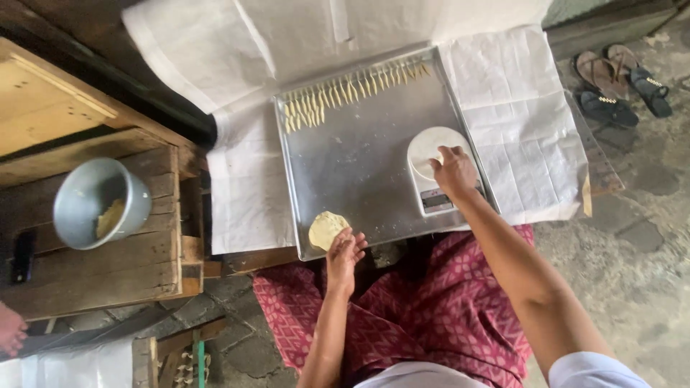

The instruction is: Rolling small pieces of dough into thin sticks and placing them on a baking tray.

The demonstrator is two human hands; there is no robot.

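A large metal tray (pixel 359 154) lies on white paper in front of me. Along its far edge runs a row of several small pale dough pieces (pixel 345 93). A lump of pale dough (pixel 325 228) sits at the tray's near left corner, and my left hand (pixel 345 257) rests against it from the near side, fingers touching it. A small white kitchen scale (pixel 424 147) stands at the tray's right side. My right hand (pixel 454 172) lies on the scale's platform, fingers curled; whether a bit of dough is under them is hidden.
White paper sheets (pixel 517 122) cover the low table under the tray. A metal bowl (pixel 97 201) with some dough stands on a wooden crate at left. Several sandals (pixel 618 90) lie on the stone floor at top right. Another person's hand (pixel 11 329) shows at the far left edge.
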